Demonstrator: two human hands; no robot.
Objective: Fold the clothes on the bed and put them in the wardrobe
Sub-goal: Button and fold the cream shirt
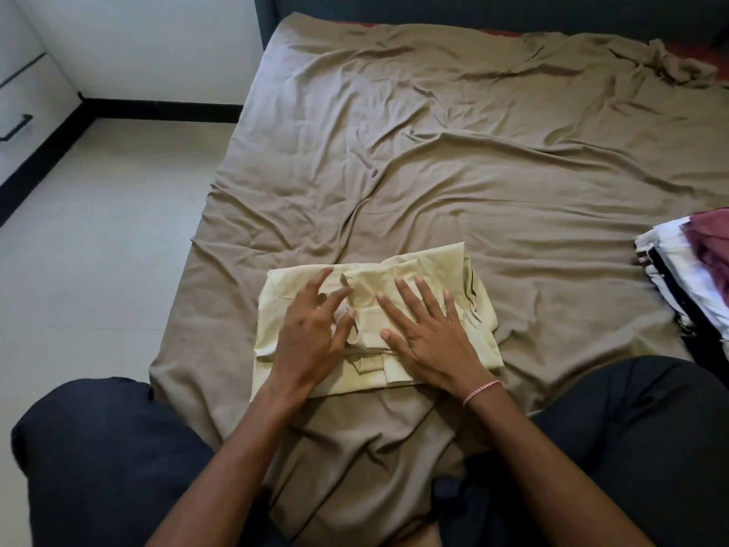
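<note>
A pale yellow-green garment [453,278] lies folded into a rough rectangle near the front edge of the bed [453,159], which is covered by a wrinkled brown sheet. My left hand [311,333] rests on the garment's left half with its fingers spread and slightly bent. My right hand [426,333] lies flat on the right half, fingers straight and splayed; a pink thread band circles its wrist. Neither hand grips the cloth.
A pile of clothes [686,270] in white, black and maroon sits at the bed's right edge. White drawers with black handles [15,124] stand at far left beside pale floor tiles [98,250]. My knees in dark trousers [98,448] frame the bed's front edge.
</note>
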